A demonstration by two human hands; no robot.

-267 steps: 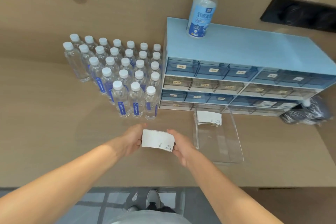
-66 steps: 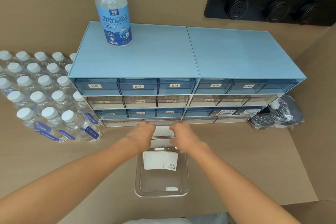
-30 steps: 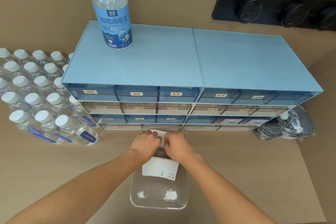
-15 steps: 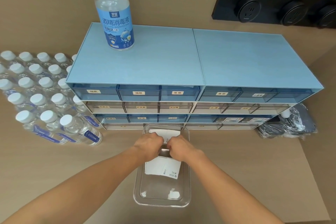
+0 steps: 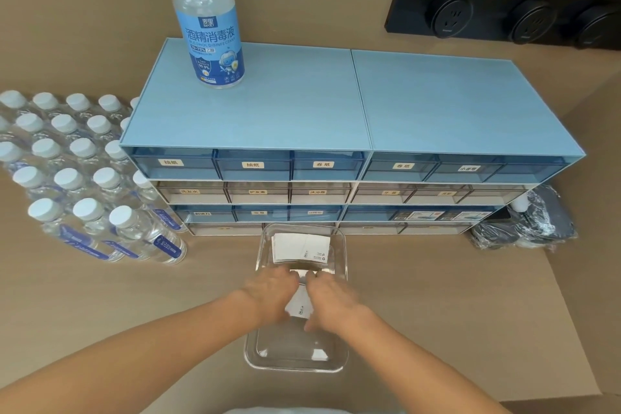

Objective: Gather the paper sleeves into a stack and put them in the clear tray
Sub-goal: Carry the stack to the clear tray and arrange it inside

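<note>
Left hand and right hand gripped a sleeve stack between them, midway along the clear tray. Second stack lay flat at the tray's far end, by the blue drawer unit. Water bottles stood left.

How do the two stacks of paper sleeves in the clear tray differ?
The far stack lies free and fully in view; the near stack is held between the left hand and right hand, mostly hidden. The far stack sits at the far end of the clear tray; the near stack is around its middle. Both are white with small dark print.
</note>
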